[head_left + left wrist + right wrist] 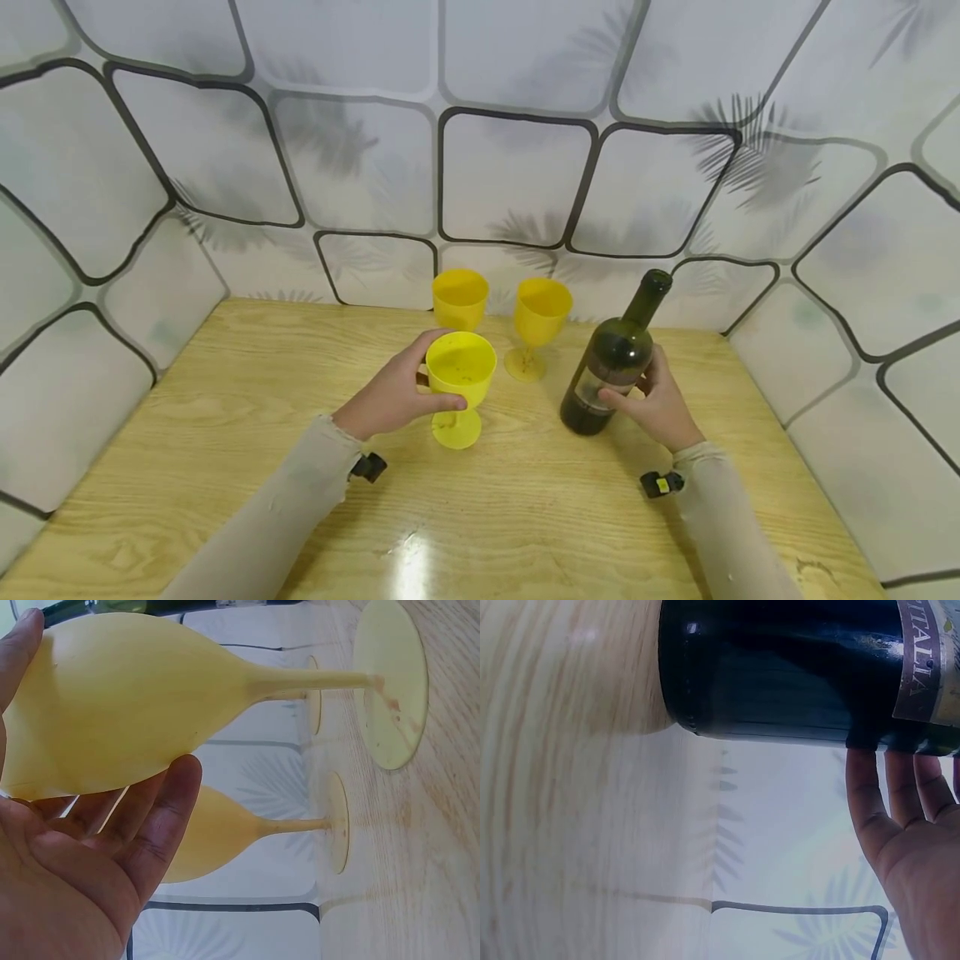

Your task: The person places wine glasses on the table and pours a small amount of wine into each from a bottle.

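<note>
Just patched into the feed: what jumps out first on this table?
Three bright yellow goblets stand mid-table: the left hand grips the nearest goblet by its bowl, with two more goblets behind it by the wall. To their right, the right hand holds a dark green wine bottle, tilted, its base on the wooden table.

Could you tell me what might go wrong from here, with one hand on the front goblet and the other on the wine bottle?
1. The bottle is open, and the right hand holds it low on the body; tipped too fast, it could slip or splash wine onto the table.
2. The left hand cups the front goblet by its bowl; it looks light and narrow-stemmed, so a nudge may topple it.
3. Two more goblets stand close behind and could be knocked over.
</note>
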A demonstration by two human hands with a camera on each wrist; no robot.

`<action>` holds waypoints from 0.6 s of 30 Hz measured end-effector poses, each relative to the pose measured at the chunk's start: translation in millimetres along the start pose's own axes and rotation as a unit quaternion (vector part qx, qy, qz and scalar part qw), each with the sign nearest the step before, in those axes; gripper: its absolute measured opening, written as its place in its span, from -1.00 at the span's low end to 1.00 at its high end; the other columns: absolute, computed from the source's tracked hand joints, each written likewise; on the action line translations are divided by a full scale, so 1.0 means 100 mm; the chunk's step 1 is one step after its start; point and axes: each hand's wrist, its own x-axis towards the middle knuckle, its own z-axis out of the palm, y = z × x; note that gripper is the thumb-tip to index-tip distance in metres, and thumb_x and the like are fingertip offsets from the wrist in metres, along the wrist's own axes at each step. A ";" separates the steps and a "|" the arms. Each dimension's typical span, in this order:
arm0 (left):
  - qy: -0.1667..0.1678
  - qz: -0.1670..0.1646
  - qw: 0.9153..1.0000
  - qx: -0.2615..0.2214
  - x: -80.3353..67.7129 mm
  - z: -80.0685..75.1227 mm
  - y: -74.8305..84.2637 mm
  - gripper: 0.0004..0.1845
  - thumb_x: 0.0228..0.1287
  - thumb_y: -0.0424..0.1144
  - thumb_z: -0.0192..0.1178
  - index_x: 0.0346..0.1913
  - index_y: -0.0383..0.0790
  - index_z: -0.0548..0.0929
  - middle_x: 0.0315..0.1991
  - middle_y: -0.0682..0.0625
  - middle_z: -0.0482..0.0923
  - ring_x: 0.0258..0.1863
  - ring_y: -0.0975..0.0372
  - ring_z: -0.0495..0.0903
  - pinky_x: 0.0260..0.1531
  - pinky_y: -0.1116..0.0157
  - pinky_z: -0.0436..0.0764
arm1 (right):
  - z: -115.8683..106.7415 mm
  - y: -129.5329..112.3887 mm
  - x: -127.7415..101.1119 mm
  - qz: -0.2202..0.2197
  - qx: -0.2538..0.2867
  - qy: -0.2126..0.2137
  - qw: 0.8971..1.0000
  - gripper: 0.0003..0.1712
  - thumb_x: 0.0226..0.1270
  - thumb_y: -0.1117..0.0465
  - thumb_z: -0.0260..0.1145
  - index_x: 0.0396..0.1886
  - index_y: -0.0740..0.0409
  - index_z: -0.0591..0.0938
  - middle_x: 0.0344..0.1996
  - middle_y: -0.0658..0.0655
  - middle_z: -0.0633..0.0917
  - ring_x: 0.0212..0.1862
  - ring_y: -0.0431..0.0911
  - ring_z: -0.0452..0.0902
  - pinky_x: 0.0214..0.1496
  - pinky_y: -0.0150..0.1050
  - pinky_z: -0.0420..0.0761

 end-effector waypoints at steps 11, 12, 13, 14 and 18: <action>0.004 -0.013 1.000 -0.003 -0.01 0.01 0.02 -0.04 0.16 0.07 0.55 0.54 0.19 0.21 0.24 0.14 0.49 0.12 0.15 0.55 0.14 0.02 0.60 | 0.00 0.01 -0.01 -0.017 0.011 -0.019 1.000 -0.06 0.23 0.51 0.46 0.50 0.02 0.22 0.25 -0.13 0.45 0.23 -0.25 0.44 0.23 -0.46 0.44; 0.006 -0.014 1.000 -0.003 -0.01 0.02 0.02 -0.01 0.16 0.07 0.55 0.55 0.17 0.18 0.25 0.13 0.48 0.11 0.14 0.55 0.14 0.02 0.60 | 0.01 0.01 -0.01 -0.020 0.011 -0.021 1.000 -0.06 0.23 0.52 0.46 0.50 0.03 0.21 0.25 -0.12 0.46 0.22 -0.25 0.45 0.23 -0.46 0.45; 0.007 -0.014 1.000 -0.002 -0.01 0.02 0.02 0.00 0.16 0.07 0.55 0.57 0.14 0.16 0.27 0.12 0.47 0.12 0.14 0.55 0.14 0.02 0.60 | 0.01 0.01 -0.01 -0.024 0.012 -0.023 0.999 -0.05 0.22 0.53 0.46 0.50 0.06 0.21 0.24 -0.11 0.46 0.21 -0.25 0.46 0.22 -0.46 0.46; 0.009 -0.015 1.000 -0.001 -0.01 0.02 0.02 0.01 0.17 0.06 0.55 0.57 0.11 0.15 0.27 0.10 0.46 0.12 0.13 0.55 0.14 0.02 0.60 | 0.02 0.01 -0.01 -0.027 0.014 -0.025 0.999 -0.04 0.21 0.54 0.46 0.51 0.08 0.21 0.25 -0.11 0.47 0.22 -0.25 0.47 0.22 -0.46 0.46; 0.013 -0.017 1.000 -0.006 -0.01 0.01 -0.01 -0.02 0.17 0.05 0.55 0.54 0.08 0.17 0.27 0.10 0.45 0.11 0.13 0.55 0.15 0.03 0.60 | 0.04 0.01 -0.02 -0.021 0.022 -0.050 0.998 0.00 0.25 0.52 0.43 0.59 0.08 0.15 0.26 -0.15 0.49 0.22 -0.29 0.49 0.20 -0.46 0.50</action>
